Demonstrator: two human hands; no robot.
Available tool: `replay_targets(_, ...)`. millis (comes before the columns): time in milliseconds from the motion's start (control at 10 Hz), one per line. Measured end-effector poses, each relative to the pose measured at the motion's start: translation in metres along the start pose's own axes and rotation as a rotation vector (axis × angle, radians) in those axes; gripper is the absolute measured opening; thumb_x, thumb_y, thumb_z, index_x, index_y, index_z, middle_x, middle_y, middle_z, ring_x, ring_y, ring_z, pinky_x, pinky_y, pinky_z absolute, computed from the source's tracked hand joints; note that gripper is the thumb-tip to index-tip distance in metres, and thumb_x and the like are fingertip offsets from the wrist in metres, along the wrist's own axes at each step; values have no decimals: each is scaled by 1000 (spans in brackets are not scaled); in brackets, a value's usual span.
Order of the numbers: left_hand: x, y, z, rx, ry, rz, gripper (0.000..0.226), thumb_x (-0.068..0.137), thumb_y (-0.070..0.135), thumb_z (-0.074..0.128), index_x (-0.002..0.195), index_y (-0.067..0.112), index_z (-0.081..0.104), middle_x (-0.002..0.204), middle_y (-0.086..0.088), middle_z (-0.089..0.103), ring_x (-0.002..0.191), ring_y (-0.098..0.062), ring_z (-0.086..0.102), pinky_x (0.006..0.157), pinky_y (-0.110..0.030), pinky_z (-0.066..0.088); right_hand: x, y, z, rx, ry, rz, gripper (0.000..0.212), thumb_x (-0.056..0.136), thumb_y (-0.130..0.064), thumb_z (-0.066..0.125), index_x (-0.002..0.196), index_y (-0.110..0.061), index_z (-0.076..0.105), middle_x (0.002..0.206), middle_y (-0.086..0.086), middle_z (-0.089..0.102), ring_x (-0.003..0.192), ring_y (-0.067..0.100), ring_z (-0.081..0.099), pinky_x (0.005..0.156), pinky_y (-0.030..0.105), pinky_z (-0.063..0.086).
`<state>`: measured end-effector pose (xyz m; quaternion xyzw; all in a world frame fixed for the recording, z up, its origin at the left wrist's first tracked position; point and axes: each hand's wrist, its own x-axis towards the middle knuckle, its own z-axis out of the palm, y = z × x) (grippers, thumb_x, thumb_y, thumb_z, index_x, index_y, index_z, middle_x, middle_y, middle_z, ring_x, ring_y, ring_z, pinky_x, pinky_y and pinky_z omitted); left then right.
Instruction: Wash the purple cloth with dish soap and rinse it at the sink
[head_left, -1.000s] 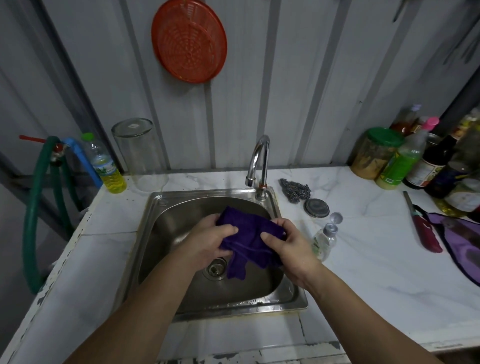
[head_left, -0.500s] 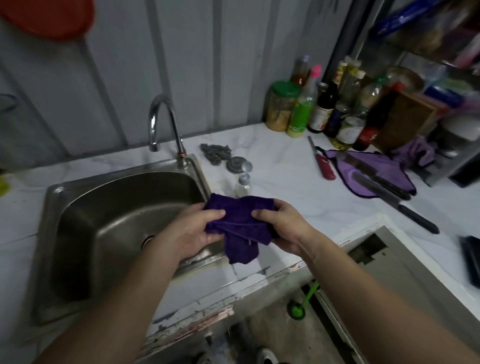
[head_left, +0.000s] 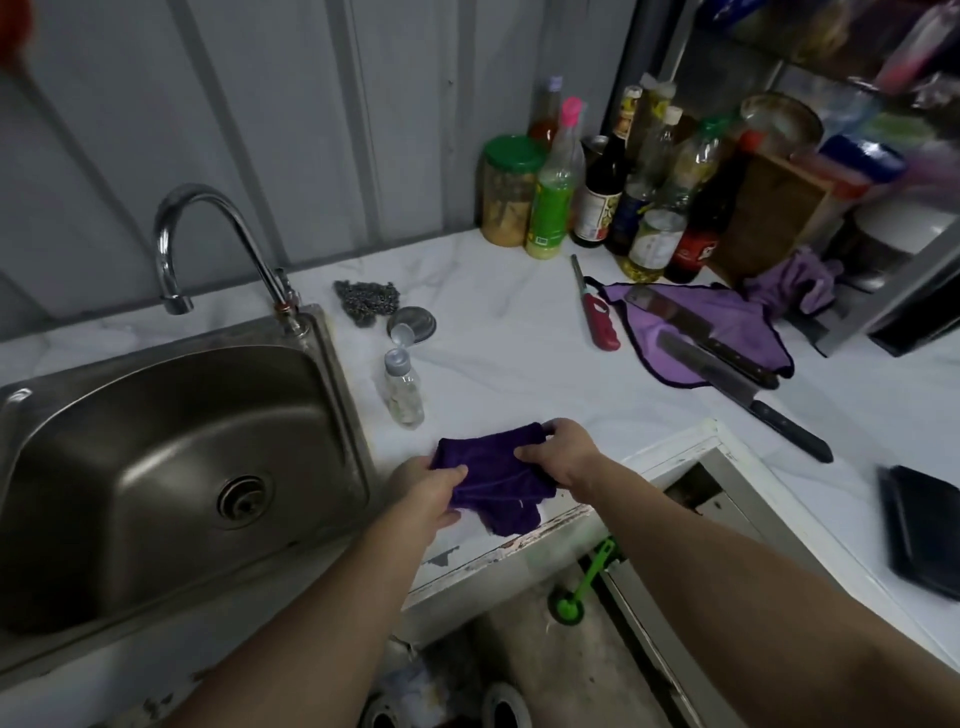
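The dark purple cloth (head_left: 493, 475) is bunched between both hands, low over the white counter just right of the sink (head_left: 171, 374). My left hand (head_left: 434, 491) grips its left edge. My right hand (head_left: 563, 457) pinches its right side, and a loose corner hangs toward the counter's front edge. A small clear soap bottle (head_left: 402, 389) with its flip cap open stands on the counter just behind the cloth. The steel sink is dry-looking, with the drain (head_left: 241, 499) in its middle. No water runs from the tap (head_left: 208, 244).
A steel wool pad (head_left: 366, 301) and a round metal lid (head_left: 413, 322) lie behind the bottle. A red lighter (head_left: 597, 314), a lilac cloth (head_left: 701, 332) with two knives (head_left: 737, 384) on it, and several bottles and jars (head_left: 597, 197) fill the right counter. A dark tray (head_left: 922, 525) sits far right.
Both hands carried the cloth out of the sink basin and rightward, down to the counter beside it. My view swung right with them.
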<state>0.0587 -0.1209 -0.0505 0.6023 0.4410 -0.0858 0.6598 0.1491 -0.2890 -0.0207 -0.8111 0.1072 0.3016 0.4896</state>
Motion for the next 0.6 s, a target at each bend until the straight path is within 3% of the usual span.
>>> replay_targets(100,8,-4,5,183,116,71,21,85,21,78,102,16,68,88,-6,73,76,-26,73,52,-35,60,10,3,2,-223,34,-49,39,82,-19,81,111,-11,55,107,8,67,99,31,69,87,48,60)
replay_targets(200,14,-4,9,523,218,209,29,78,33,81,97,18,66,89,-4,73,77,-26,72,71,-44,65,18,4,5,-477,65,-155,44,85,-27,77,121,-13,56,107,5,65,95,24,63,85,40,58)
replay_targets(300,13,-3,9,608,261,228,41,75,39,84,101,15,61,92,-3,70,82,-26,69,77,-44,62,18,3,7,-572,66,-178,43,86,-30,74,121,-13,57,110,7,68,97,26,62,85,39,56)
replay_targets(400,1,0,10,673,297,200,52,77,46,81,105,13,53,97,-5,64,89,-28,67,74,-40,58,12,-5,7,-810,68,-164,37,88,-34,66,116,-14,53,115,9,63,108,31,59,89,40,53)
replay_targets(500,-9,6,5,711,320,186,54,85,56,69,110,11,54,101,-7,65,88,-28,65,69,-37,53,-1,-18,14,-1037,147,-270,37,91,-29,57,123,-12,49,123,12,55,113,31,53,89,38,47)
replay_targets(600,-31,18,-17,794,408,194,47,95,50,46,112,10,66,100,-8,69,85,-28,65,72,-34,50,-27,-40,37,-1207,80,-560,37,92,-20,50,127,-8,49,127,15,55,114,33,52,89,38,45)
